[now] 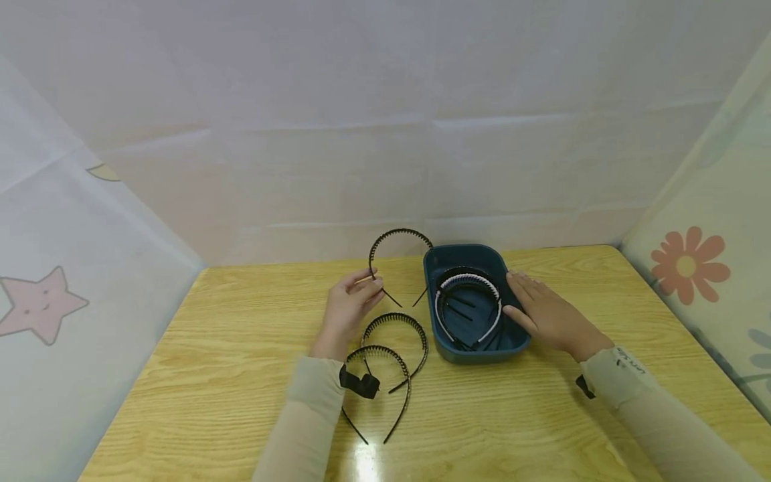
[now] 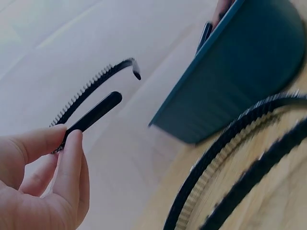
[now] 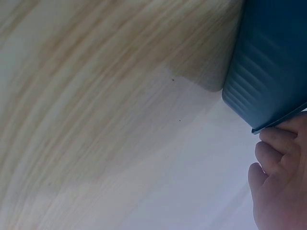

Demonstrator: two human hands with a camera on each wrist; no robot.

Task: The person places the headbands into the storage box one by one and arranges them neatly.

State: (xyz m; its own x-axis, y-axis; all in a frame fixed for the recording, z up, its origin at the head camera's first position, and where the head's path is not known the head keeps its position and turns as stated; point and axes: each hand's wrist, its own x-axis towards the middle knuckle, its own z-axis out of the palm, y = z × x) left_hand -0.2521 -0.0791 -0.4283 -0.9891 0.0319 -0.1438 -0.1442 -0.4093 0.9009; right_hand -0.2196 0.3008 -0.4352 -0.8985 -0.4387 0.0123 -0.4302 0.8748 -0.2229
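The head view shows your left hand (image 1: pixel 351 302) pinching, between thumb and fingers, a thin black toothed headband (image 1: pixel 400 231), near one of its ends. This headband is in the air, beside the deep dark-blue box with rounded corners (image 1: pixel 482 357), and the box's left edge hides a part of it. Your right hand (image 1: pixel 547 316) lies on the opposite rim of the box; its fingers are rather straight, and the thumb reaches over the edge. Inside the box there is a whitish, ridged headband (image 1: pixel 437 313) together with some black headbands (image 1: pixel 465 270); their exact number I cannot tell. Two more black toothed headbands (image 1: pixel 425 345) lie partly overlapping on the yellowish wood-grain table (image 1: pixel 211 375), next to your left wrist and in front of the held one.
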